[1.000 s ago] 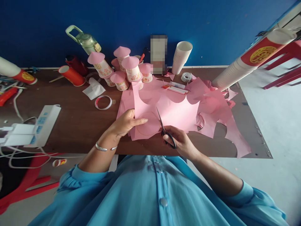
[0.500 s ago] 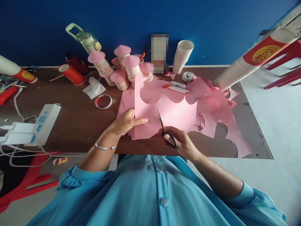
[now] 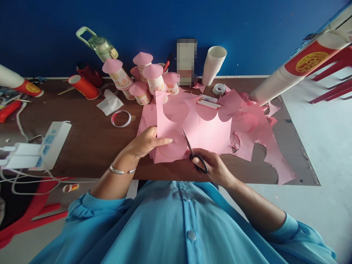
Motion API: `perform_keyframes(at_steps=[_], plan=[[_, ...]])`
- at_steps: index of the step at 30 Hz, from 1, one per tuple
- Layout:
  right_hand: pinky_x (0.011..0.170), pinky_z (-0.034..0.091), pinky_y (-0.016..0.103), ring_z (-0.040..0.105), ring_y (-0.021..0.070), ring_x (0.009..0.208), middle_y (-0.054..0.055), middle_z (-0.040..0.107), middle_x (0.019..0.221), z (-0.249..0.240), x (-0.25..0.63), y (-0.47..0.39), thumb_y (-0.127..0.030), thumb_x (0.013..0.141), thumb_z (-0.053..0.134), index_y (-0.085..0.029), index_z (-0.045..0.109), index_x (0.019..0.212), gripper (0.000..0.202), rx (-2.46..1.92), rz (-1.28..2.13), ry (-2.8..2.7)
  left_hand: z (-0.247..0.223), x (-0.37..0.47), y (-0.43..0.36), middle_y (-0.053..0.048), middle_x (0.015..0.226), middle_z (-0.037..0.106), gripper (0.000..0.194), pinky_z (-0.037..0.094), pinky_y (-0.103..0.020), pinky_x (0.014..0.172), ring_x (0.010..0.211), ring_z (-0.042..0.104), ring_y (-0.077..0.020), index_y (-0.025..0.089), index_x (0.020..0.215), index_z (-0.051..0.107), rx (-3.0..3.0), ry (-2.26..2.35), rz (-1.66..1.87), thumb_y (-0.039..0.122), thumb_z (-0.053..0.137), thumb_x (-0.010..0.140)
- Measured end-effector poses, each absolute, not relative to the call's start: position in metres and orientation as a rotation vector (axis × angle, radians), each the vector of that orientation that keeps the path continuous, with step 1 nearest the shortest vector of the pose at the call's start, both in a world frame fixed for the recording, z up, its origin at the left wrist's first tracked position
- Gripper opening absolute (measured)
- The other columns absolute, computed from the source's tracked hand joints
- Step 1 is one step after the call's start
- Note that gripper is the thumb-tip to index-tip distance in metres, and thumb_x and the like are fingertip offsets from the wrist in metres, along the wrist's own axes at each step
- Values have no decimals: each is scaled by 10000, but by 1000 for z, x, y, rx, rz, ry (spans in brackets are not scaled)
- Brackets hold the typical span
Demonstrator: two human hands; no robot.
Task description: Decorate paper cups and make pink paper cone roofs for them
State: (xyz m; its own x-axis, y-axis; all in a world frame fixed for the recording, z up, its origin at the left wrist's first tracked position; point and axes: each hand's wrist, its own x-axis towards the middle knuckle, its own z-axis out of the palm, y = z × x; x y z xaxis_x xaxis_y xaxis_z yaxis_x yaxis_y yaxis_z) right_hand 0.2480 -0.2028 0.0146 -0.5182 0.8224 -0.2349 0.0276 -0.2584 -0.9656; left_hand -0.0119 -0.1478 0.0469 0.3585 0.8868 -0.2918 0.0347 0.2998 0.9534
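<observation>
Pinched by its left edge, a pink sheet of paper [image 3: 205, 134] is in my left hand [image 3: 150, 141], thumb on top and fingers underneath. Rounded cut-outs run along the sheet's far edge, and a drawn circle [image 3: 176, 146] shows near my thumb. My right hand [image 3: 214, 165] is closed around the black handles of a pair of scissors [image 3: 188, 141]. Their blades lie at the right side of the circle, pointing away from me. More pink paper lies under the held sheet.
Paper-cup towers [image 3: 152, 77] with pink cone roofs stand at the back, beside a phone [image 3: 187, 60] and stacked white cups [image 3: 214, 64]. Pink scraps [image 3: 247, 128] spread rightward. A tape roll [image 3: 121, 118], red cup [image 3: 84, 87] and power strip [image 3: 51, 145] are on the left.
The pink sheet has shifted slightly left with my left hand. The scissor tips have moved a little left along the circle's edge.
</observation>
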Motion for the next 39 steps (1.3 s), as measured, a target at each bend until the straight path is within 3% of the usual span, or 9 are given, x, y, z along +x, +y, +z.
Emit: perform_keyframes(at_steps=[14, 20, 23, 26, 34, 39], plan=[[491, 448, 243, 483, 104, 542, -23, 538, 651, 20, 251, -201, -673, 930, 687, -184, 642, 889, 493, -1063, 1921, -1372, 50, -13, -145, -20, 648, 633, 340, 528, -326, 762, 797, 631, -224, 181, 631, 645, 1101, 1046, 704, 323, 951, 671], [483, 467, 229, 491, 104, 553, -26, 533, 668, 18, 251, -200, -656, 935, 692, -182, 665, 992, 479, -1057, 1936, -1361, 51, -15, -144, -38, 722, 696, 282, 536, -326, 794, 807, 655, -218, 158, 737, 730, 1105, 1044, 677, 353, 931, 707], [487, 476, 219, 495, 105, 584, -22, 516, 681, 17, 252, -200, -646, 940, 692, -181, 645, 933, 467, -1058, 1944, -1357, 51, -15, -144, -29, 681, 677, 277, 543, -320, 806, 817, 662, -220, 156, 734, 729, 1096, 1031, 678, 352, 924, 721], [495, 481, 215, 507, 109, 610, -23, 494, 683, 16, 252, -200, -648, 932, 699, -180, 617, 879, 478, -1068, 1941, -1362, 52, -15, -143, -40, 775, 724, 274, 545, -303, 828, 845, 664, -202, 134, 814, 749, 1105, 1027, 664, 345, 908, 742], [485, 469, 214, 515, 107, 599, -27, 492, 691, 19, 252, -197, -673, 893, 730, -164, 645, 949, 519, -1073, 1967, -1328, 51, -18, -139, -80, 1000, 788, 389, 548, -311, 885, 924, 686, -204, 108, 1029, 773, 1122, 1039, 619, 385, 878, 776], [480, 461, 214, 509, 104, 598, -22, 503, 704, 20, 251, -196, -666, 894, 733, -165, 635, 937, 512, -1054, 1979, -1327, 50, -20, -139, -65, 954, 776, 397, 548, -289, 837, 889, 680, -190, 114, 1015, 764, 1124, 1055, 611, 405, 885, 774]])
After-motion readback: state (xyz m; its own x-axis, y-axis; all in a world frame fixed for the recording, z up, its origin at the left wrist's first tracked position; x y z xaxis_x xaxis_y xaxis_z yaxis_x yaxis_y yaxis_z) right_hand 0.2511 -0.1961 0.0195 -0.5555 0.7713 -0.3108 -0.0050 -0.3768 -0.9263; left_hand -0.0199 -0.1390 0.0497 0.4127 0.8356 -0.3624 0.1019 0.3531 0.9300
